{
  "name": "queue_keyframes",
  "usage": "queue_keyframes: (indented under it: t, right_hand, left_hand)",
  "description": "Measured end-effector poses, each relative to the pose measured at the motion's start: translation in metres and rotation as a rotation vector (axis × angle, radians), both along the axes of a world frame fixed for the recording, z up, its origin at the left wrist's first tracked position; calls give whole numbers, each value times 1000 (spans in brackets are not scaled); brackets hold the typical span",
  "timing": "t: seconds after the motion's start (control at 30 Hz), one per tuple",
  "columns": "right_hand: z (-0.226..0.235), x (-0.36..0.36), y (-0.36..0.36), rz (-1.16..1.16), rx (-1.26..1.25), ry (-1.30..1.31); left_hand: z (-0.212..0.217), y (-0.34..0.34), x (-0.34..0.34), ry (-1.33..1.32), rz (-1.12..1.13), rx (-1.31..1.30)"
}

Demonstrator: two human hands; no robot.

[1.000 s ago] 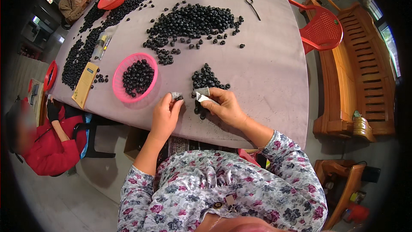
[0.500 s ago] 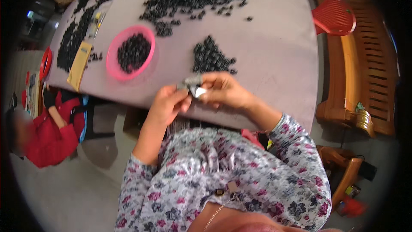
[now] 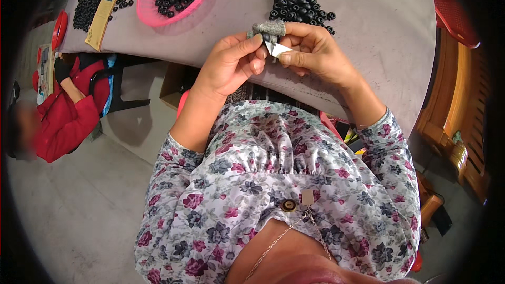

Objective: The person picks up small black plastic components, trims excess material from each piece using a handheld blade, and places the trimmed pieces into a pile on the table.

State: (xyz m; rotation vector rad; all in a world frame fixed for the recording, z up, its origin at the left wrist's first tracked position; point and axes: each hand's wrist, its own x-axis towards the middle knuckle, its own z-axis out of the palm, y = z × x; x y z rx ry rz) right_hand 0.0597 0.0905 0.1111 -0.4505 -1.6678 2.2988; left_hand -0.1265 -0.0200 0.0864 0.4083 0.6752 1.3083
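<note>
My left hand is closed, pinching a small round black piece between thumb and fingers. In the closed fingers of my right hand is a small, pale, pointed blade, its tip against or very near the black piece. Grey cloth finger covers wrap fingertips where the two hands meet. Both hands are just above the near edge of the table. Beyond my right hand lies a pile of black pieces with holes, like beads.
A pink basket of black beads stands left of my hands. Farther left are a yellow-tan packet and more beads. A person in red sits at the left. A red plastic chair and wooden bench stand at right.
The view has tilted down, so table, basket and piles sit higher in the picture. My hands stay together, still holding the black piece and the blade.
</note>
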Motion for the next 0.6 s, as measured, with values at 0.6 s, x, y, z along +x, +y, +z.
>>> queue_keyframes:
  t: [0.6]
  right_hand:
    - [-12, 13, 3, 20, 30, 23]
  left_hand:
    - [-10, 0, 9, -3, -49, 32]
